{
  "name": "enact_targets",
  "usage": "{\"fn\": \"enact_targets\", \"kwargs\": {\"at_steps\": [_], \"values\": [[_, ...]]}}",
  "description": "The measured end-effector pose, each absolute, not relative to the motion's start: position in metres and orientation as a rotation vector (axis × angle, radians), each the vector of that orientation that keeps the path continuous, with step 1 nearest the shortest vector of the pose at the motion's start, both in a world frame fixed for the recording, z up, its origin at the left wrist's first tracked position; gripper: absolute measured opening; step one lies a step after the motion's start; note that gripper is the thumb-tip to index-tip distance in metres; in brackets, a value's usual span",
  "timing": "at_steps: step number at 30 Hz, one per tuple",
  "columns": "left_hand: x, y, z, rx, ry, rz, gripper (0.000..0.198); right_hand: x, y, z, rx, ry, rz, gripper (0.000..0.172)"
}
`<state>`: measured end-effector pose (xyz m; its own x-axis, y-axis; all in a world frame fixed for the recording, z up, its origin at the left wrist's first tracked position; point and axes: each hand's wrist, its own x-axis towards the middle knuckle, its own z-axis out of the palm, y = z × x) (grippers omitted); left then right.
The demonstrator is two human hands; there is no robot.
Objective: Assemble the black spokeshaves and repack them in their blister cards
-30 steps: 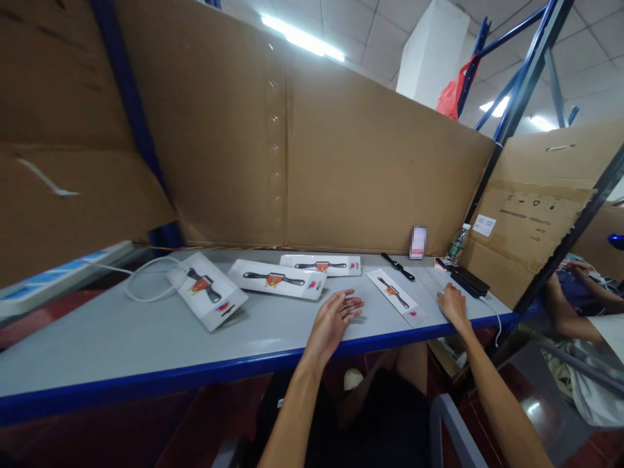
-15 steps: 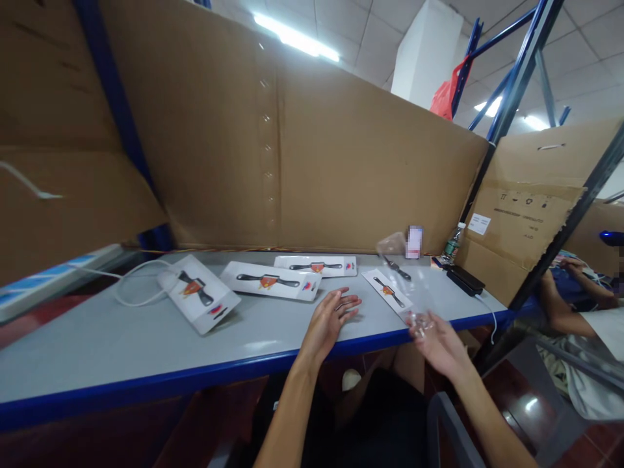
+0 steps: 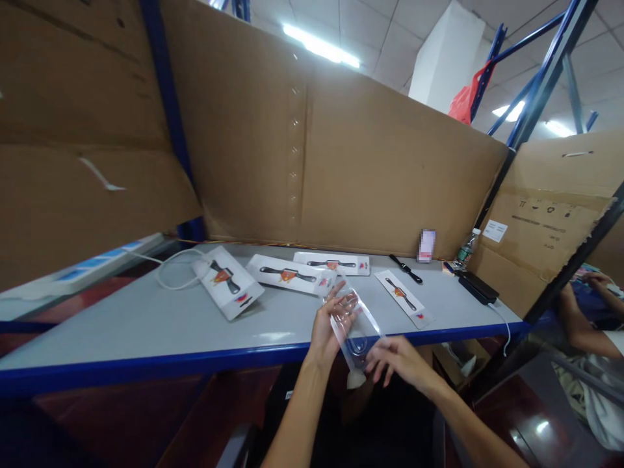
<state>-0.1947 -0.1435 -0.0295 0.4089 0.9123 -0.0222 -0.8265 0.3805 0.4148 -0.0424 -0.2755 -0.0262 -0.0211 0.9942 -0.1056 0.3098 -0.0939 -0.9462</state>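
A clear plastic blister shell is held slanting over the table's front edge. My left hand grips its left side, with the fingers showing through the plastic. At the lower right end, my right hand has its fingers closed on the shell's edge. Beyond them lies a flat printed card with a spokeshave pictured on it. A black spokeshave rests loose on the table just behind that card. Left of my hands are three packaged spokeshaves: one angled pack, a middle pack and a rear pack.
The grey table has a blue front edge and a cardboard wall behind it. A phone, a bottle and a black power bank-like block with a cable stand at right. Another person's arm shows far right.
My right hand has brought the clear shell leftward from beside the card to in front of me. My left hand has taken hold of it. The view has turned slightly left.
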Motion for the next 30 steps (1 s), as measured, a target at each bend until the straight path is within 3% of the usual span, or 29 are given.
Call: {"fn": "enact_targets", "kwargs": {"at_steps": [2, 3, 4, 7, 12, 19, 23, 30], "values": [[-0.194, -0.144, -0.026, 0.341, 0.279, 1.113, 0.020, -0.005, -0.262, -0.018, -1.651, -1.404, 0.748, 0.033], [-0.193, -0.144, -0.024, 0.335, 0.289, 1.106, 0.016, 0.014, -0.253, -0.012, -1.813, -1.444, 0.354, 0.033], [-0.193, -0.145, -0.022, 0.335, 0.298, 1.102, 0.022, 0.034, -0.242, -0.005, -1.997, -1.470, 0.041, 0.034], [-0.192, -0.146, -0.019, 0.353, 0.302, 1.092, 0.044, 0.080, -0.204, 0.008, -2.182, -1.405, -0.103, 0.027], [-0.191, -0.147, -0.020, 0.374, 0.335, 1.094, 0.051, 0.106, -0.145, 0.002, -2.377, -1.348, -0.049, 0.034], [-0.192, -0.149, -0.021, 0.498, 0.263, 1.072, 0.066, 0.129, -0.108, 0.008, -2.386, -1.284, 0.352, 0.032], [-0.190, -0.148, -0.023, 0.503, 0.242, 1.083, 0.074, 0.134, -0.129, 0.017, -2.166, -1.241, 0.574, 0.025], [-0.187, -0.143, -0.026, 0.477, 0.229, 1.075, 0.075, 0.094, -0.199, 0.032, -1.595, -1.211, 0.787, 0.041]]}}
